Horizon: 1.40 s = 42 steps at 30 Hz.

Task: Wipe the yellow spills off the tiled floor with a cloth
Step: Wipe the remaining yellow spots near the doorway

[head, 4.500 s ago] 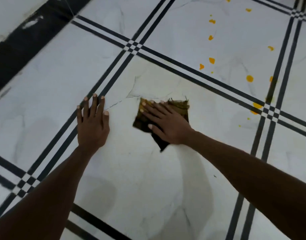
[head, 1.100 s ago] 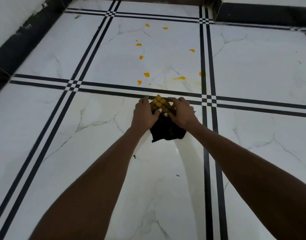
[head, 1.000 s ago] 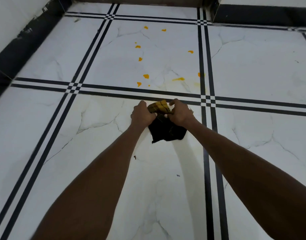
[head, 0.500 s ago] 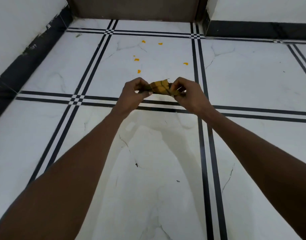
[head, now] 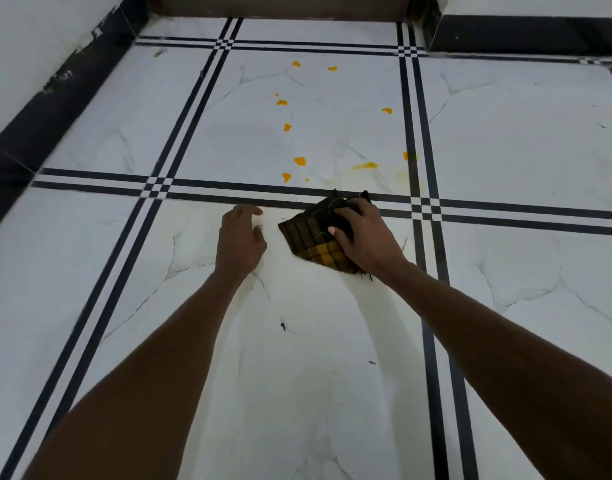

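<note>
The right hand's (head: 365,233) fingers (head: 342,213) curl over the folded cloth (head: 313,233), pressing it to the floor (head: 315,358) just short of the black grout lines. The left hand (head: 240,239) hangs loose beside it, fingers relaxed, holding nothing. The spills (head: 299,161) dot the next tile. Best to keep the cloth flat, push forward over the lines and gather the drops inward. Open floor lies ahead; walls stand well beyond.

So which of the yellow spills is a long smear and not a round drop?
The yellow streak just beyond the cloth, near the right stripes; the others are small blobs.
</note>
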Tool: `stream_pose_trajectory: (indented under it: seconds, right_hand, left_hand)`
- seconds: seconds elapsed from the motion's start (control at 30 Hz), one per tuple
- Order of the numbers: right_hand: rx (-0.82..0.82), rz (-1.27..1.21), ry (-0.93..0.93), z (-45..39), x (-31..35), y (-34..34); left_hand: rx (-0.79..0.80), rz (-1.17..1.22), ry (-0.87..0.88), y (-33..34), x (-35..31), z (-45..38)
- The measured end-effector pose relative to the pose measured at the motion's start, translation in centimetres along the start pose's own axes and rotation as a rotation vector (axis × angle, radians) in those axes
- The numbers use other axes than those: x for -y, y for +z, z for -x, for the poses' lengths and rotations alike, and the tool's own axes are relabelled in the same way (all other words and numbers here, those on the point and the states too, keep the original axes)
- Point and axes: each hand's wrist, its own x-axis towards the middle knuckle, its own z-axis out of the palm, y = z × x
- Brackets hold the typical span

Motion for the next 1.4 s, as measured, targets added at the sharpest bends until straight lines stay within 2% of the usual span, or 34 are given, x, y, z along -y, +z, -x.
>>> stream_pose_trajectory:
  seconds: [0.1,0.23,0.3,0.43,0.67,0.87,1.03,1.23,1.4]
  right_hand:
    - [0.109,0.119,-0.001,-1.0,-0.3,2.6]
    - [0.001,0.238,-0.036,-1.3,-1.2,4.6]
    - [-0.058,0.264,0.004,-2.7,-2.0,4.6]
    - [-0.084,0.293,0.055,-6.4,-3.5,4.0]
    - [-0.038,0.304,-0.016,-10.1,-3.5,3.6]
    - [-0.010,0.307,0.017,-12.2,-2.8,3.2]
    - [0.024,0.301,0.036,-12.7,-2.7,2.7]
    - [0.072,0.299,0.061,-12.9,-2.6,2.5]
    - [0.054,0.301,0.038,-13.2,-2.5,2.6]
  left_hand:
    - [0.016,-0.177,0.043,0.8,1.1,-1.2]
    - [0.064,-0.297,0.020,2.2,2.3,-3.0]
    - [0.074,-0.322,-0.021,3.0,2.7,-3.9]
    - [-0.016,-0.386,-0.024,4.3,3.1,-4.2]
    - [0.012,-0.402,-0.066,3.6,2.1,-4.1]
    - [0.004,-0.435,-0.081,3.3,1.0,-4.3]
    - [-0.077,-0.396,-0.031,3.0,1.4,-6.2]
    - [-0.028,-0.353,0.150,2.5,2.6,-12.9]
    - [0.047,-0.307,0.159,2.6,3.7,-17.0]
